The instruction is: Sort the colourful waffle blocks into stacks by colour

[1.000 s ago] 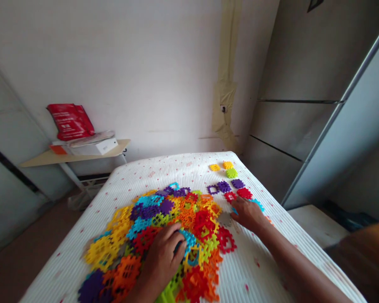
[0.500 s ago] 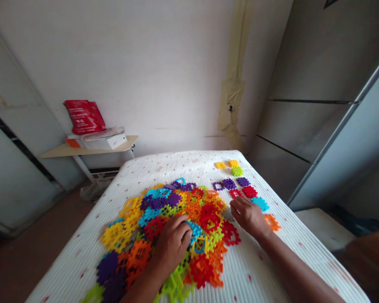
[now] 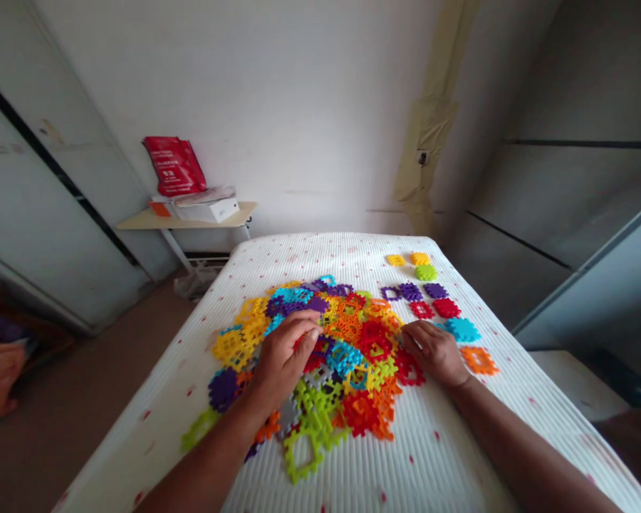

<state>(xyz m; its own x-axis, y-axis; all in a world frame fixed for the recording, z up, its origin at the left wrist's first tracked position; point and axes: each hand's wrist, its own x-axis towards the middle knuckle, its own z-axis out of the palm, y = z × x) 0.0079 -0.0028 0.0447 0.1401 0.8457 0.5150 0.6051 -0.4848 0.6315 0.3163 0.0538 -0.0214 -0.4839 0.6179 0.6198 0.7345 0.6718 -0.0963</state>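
A heap of coloured plastic interlocking tiles [image 3: 307, 442] with toothed edges lies on the white cloth-covered surface [image 3: 384, 484]. Some are open frames, others solid or lattice. My left hand [image 3: 285, 349] rests over the middle of the heap, thumb drawn against the index finger; anything between them is hidden. At the heap's right edge, my right hand [image 3: 435, 349] is closed with fingers curled down, beside a red frame tile [image 3: 409, 369]. A sliver of blue shows behind its knuckles, left of a blue tile [image 3: 462, 329]. What the fingers grip cannot be seen.
Right of the heap lie sorted tiles: yellow [image 3: 419, 258], green [image 3: 426, 272], purple [image 3: 436, 291], red [image 3: 446, 308] and orange [image 3: 479, 360]. A side table [image 3: 139, 219] at the back left bears a red bag [image 3: 174, 165] and a white box [image 3: 208, 209].
The view has swung left and down. My left hand has moved up and left over the heap, uncovering grey and green tiles. My right hand has drawn slightly left, towards the heap's edge.
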